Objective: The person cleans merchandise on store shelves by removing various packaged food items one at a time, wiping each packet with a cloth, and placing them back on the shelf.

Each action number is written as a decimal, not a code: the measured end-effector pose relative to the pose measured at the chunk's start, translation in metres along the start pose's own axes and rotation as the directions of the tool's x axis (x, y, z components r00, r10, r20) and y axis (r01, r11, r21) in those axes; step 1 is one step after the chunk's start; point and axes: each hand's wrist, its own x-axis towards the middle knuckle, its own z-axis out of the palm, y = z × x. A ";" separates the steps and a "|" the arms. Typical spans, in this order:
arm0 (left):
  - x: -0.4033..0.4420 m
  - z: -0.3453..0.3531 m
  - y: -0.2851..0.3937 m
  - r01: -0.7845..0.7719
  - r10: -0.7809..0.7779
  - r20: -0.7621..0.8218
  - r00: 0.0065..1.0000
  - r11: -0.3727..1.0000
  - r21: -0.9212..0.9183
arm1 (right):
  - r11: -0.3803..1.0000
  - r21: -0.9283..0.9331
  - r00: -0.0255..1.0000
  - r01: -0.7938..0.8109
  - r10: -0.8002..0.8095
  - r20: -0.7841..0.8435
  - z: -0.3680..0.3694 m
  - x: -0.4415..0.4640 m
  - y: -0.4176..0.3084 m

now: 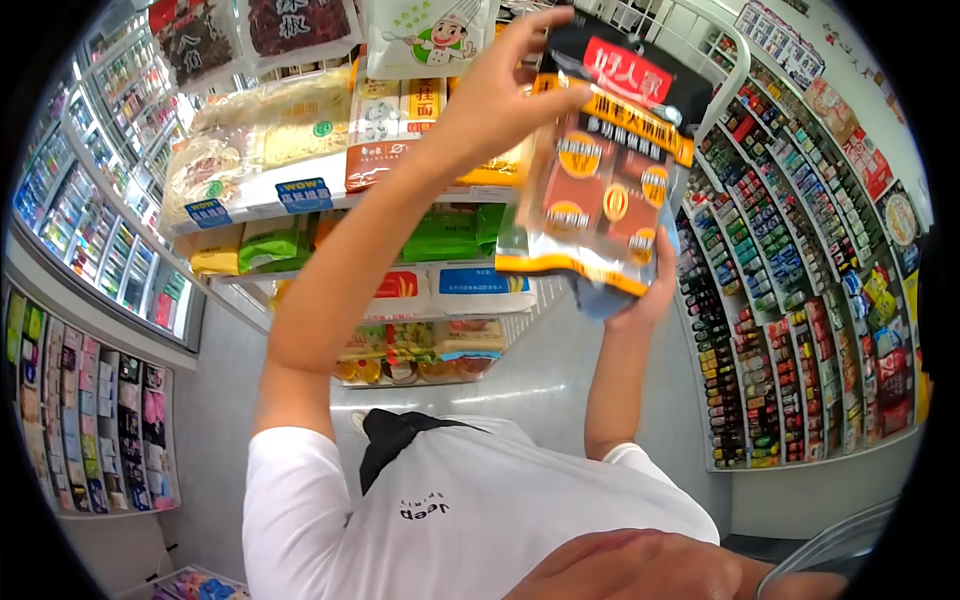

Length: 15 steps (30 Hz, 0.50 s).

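In the head view, a hot pot seasoning packet (600, 185) is held up in front of me, tilted, with a black top, a red label and an orange band. My left hand (510, 90) grips its upper left corner, a digit lying across the front. From the lower right, my right hand (648, 290) supports it, the thumb along its edge and the other fingers hidden behind. Something pale blue (602, 302) shows below the packet in the right hand; its kind is unclear. Bagged noodles (300, 120) lie on the shelf behind my left forearm.
A shelf stand (325, 203) with several tiers of packaged food rises ahead, dried-goods bags (300, 25) hanging at its top. Tall shelves of bottles and jars (790, 350) line the right. Glass-door coolers (100, 220) stand left. Grey floor (230, 350) lies between.
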 end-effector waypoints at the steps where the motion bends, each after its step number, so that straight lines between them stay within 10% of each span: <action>1: 0.004 -0.002 0.003 0.101 -0.100 0.023 0.995 0.993 -0.060 | 1.000 0.006 1.000 0.027 -0.027 -0.003 0.004 0.012 -0.001; 15: 0.091 -0.012 0.010 0.010 -0.007 0.037 0.999 0.998 -0.068 | 0.986 0.065 0.955 0.156 -0.167 0.244 0.040 0.092 -0.022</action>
